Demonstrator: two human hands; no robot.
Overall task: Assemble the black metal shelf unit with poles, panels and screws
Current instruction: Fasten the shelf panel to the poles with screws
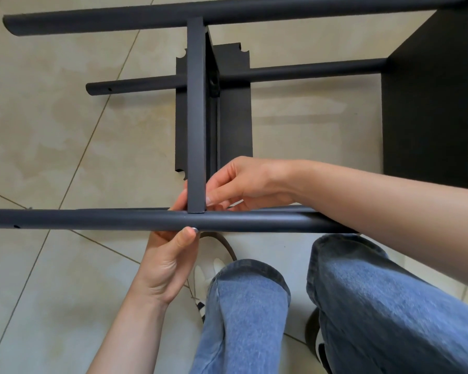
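Your left hand [170, 261] has its grip round the near pole [146, 221] from below, thumb pressed on the front of it and what looks like a screw head under the thumb tip, though it is too small to be sure. Your right hand [243, 184] reaches over the same pole, its fingertips [210, 199] closed narrowly against the lower end of the middle panel [197, 117], just where that panel's edge meets the pole. The step in hand seems to be fixing this panel to the near pole; the next move calls for lining the panel's hole with the pole's hole and keeping both steady while the screw starts. Beyond, the shelf unit lies on its side on the tiled floor [52, 130], with a middle pole [308, 70] and a far pole [227, 12] running into the end panel [427, 103] at right. No containers are in view.
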